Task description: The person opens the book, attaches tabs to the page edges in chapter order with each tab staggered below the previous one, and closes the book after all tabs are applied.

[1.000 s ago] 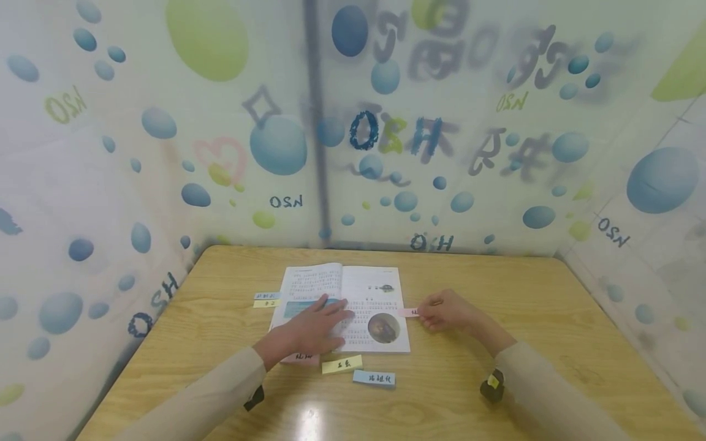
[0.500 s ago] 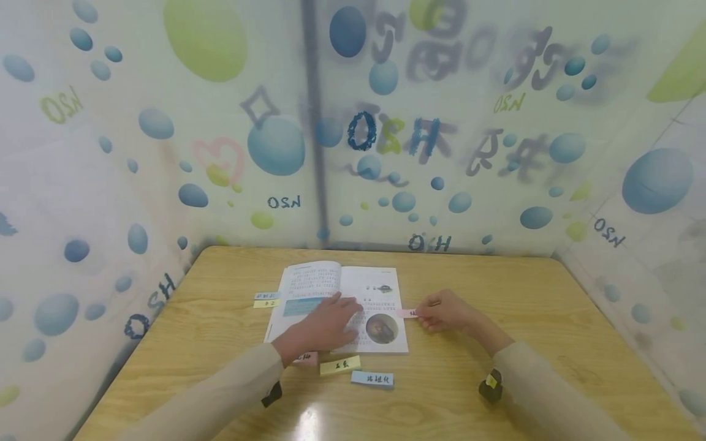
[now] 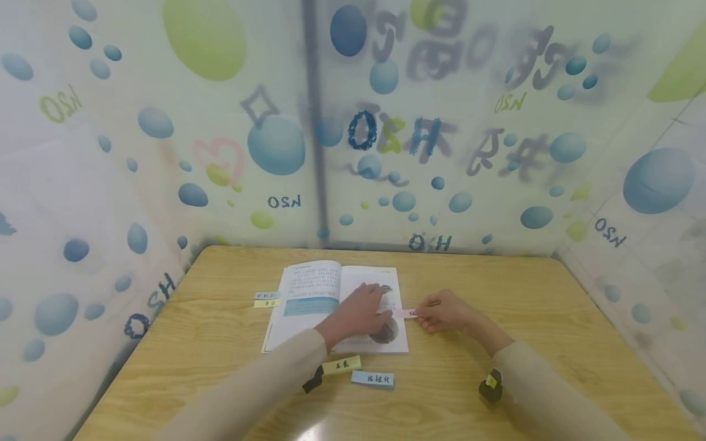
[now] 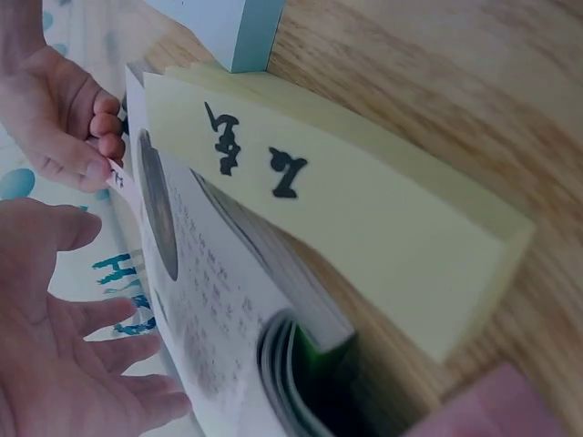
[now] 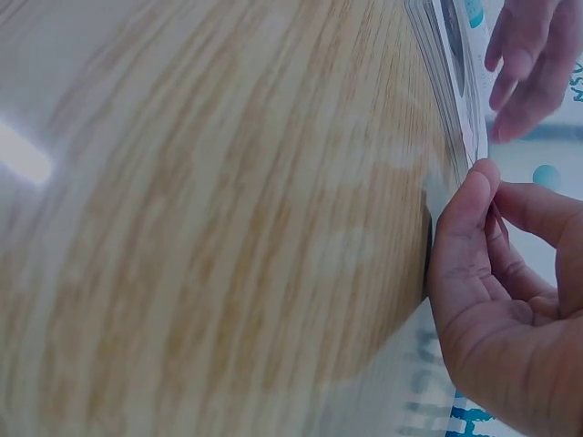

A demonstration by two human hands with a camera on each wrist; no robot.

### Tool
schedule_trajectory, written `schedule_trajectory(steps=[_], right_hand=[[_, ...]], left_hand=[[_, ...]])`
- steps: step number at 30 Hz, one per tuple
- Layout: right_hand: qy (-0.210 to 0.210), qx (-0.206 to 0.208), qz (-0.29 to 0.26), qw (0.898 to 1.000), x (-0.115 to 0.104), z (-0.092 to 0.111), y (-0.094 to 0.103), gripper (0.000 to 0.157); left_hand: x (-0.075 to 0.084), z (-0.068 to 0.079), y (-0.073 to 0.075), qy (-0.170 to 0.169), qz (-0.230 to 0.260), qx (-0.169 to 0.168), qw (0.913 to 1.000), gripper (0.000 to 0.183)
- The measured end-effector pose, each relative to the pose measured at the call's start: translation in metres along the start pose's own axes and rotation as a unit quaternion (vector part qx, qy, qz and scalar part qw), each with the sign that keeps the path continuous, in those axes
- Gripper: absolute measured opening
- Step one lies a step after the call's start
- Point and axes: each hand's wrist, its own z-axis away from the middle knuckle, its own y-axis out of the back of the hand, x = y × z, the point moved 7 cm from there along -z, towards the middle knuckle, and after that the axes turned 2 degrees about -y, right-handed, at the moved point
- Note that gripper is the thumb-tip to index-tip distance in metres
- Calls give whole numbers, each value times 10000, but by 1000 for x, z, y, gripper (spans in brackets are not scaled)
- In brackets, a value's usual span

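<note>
An open book point(image 3: 320, 300) with text and pictures lies in the middle of the wooden table point(image 3: 524, 288). My left hand point(image 3: 361, 309) point(image 4: 64, 364) lies flat on the right page with its fingers straight, reaching toward the page's right edge. My right hand point(image 3: 441, 311) point(image 5: 496, 273) pinches a small pink label strip point(image 3: 407, 313) point(image 4: 123, 182) at the right edge of the book point(image 5: 451, 73). The two hands are a few centimetres apart.
A yellow note pad point(image 3: 341, 365) point(image 4: 364, 218) and a blue one point(image 3: 373, 379) lie in front of the book. Blue and yellow labels point(image 3: 267, 299) sit left of the book. A pink pad point(image 4: 492, 410) shows in the left wrist view. Bubble-patterned walls point(image 3: 83, 184) enclose the table.
My left hand has slid from the book's middle rightward across the right page, toward the pink label. The right hand has kept still with the label.
</note>
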Motion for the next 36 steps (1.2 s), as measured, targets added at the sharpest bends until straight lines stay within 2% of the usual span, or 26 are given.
schedule_trajectory(steps=[5, 11, 19, 28, 36], right_hand=[[-1, -18, 29, 10000, 0, 0, -1, 15], [-4, -45, 16, 10000, 2, -1, -1, 14], [30, 30, 169, 9998, 1, -1, 0, 14], [-4, 92, 319, 9995, 3, -4, 1, 13], [-30, 105, 321, 9994, 2, -4, 0, 13]], left_hand=[[-4, -17, -9, 374, -351, 89, 9986, 61], [-5, -28, -18, 709, -279, -159, 9970, 68], [-1, -27, -20, 822, -493, -345, 9948, 75], [3, -28, -17, 898, -570, -262, 9940, 71], [3, -31, -16, 924, -866, -136, 9919, 66]])
